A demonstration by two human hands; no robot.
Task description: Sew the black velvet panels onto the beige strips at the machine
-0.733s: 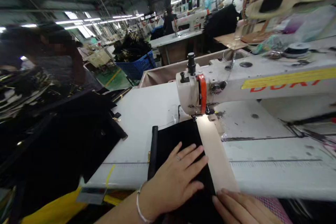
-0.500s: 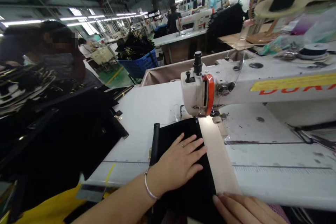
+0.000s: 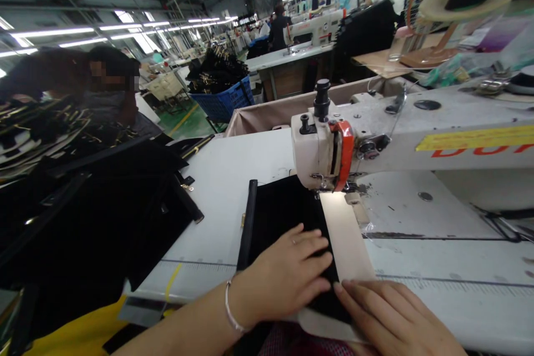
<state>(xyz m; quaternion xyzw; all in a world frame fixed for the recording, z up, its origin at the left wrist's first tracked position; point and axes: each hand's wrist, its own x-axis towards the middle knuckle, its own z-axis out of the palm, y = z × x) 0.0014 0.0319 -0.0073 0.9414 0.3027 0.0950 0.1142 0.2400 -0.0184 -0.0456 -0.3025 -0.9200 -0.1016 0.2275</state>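
A black fabric panel [image 3: 279,211] lies on the white sewing table [image 3: 233,178], its far end under the head of the sewing machine [image 3: 329,150]. A beige strip [image 3: 344,236] runs along the panel's right edge to the needle. My left hand [image 3: 287,275], with a bracelet at the wrist, rests flat on the black panel, fingers spread. My right hand [image 3: 392,317] lies flat at the near end of the beige strip, fingertips touching the panel's edge.
A heap of black fabric pieces [image 3: 104,217] covers the table's left side. A person [image 3: 104,100] sits at the far left. A blue crate [image 3: 225,103] of dark goods stands behind, with other sewing stations [image 3: 317,28] beyond.
The black panel and beige strip have moved forward under the machine head. My right hand has come up onto the strip's near end; my left hand stays flat on the panel.
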